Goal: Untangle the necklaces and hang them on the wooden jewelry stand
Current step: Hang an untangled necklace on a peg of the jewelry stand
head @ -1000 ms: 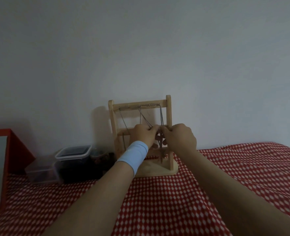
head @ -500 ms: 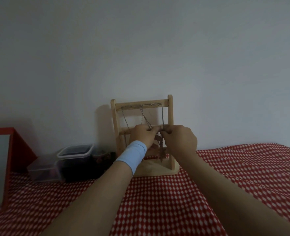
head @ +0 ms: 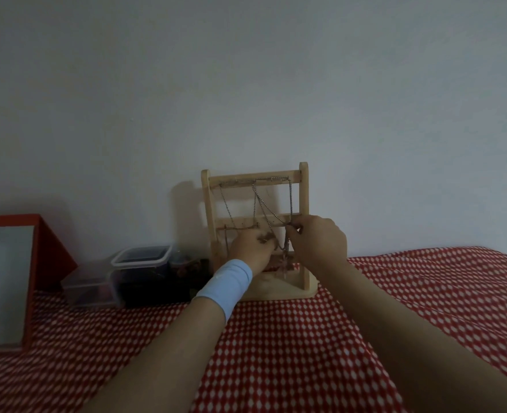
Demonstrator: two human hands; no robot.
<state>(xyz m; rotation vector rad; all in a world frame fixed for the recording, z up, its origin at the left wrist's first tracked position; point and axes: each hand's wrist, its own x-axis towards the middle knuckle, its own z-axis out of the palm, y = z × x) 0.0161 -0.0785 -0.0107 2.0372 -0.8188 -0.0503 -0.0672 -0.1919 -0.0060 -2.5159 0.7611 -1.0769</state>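
Red-checked cloth covers the counter [head: 305, 338]. At its 12 o'clock edge, against the wall, the wooden stand [head: 303, 204] carries the necklaces [head: 290, 201]. Fingers of the left hand [head: 250, 248] and right hand [head: 317, 242] pinch the necklaces by the middle rail. Tubs [head: 140, 257] crowd the stand's 9 o'clock.

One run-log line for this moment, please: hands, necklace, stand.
left hand: grips necklace | right hand: pinches necklace by middle rail | wooden jewelry stand: upright on checked cloth, other chains hang from top rail

Red checked cloth [head: 291, 353] carries the wooden jewelry stand [head: 303, 204], plastic containers [head: 140, 257] — red box [head: 52, 248] at left.
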